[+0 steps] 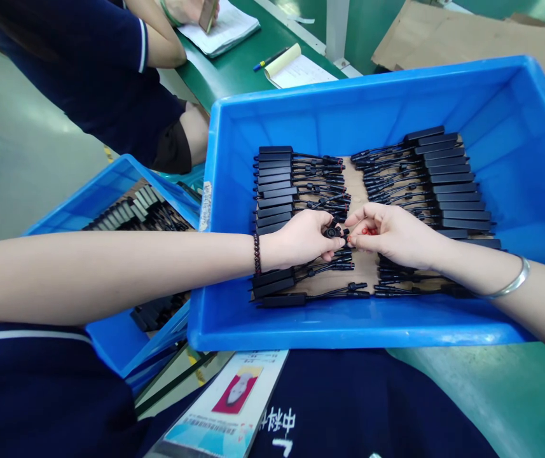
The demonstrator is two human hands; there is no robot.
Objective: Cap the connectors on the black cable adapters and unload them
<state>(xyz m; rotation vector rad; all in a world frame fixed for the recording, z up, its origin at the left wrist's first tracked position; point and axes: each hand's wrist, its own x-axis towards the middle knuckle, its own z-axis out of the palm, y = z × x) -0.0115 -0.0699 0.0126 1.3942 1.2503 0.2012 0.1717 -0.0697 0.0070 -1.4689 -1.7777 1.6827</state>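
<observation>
My left hand [301, 238] is closed around a black cable connector [332, 233], its round end facing up between thumb and fingers. Close against it, my right hand [393, 236] pinches at the connector's tip, with several small red pieces [366, 231] tucked in its curled fingers; their exact kind is too small to tell. Both hands are over a blue bin [372, 334]. Beneath them lie black box modules with short cables, one row on the left [275, 184] and another on the right [453, 187], cable ends facing the middle. My hands hide part of both rows.
A second blue bin [110, 181] with more black and pale parts stands lower left. Beyond it sits a person in a dark shirt [86, 70] at a green table [224, 79] holding papers, a notepad [301, 69] and a pen [271, 59]. Cardboard [463, 38] lies behind the bin.
</observation>
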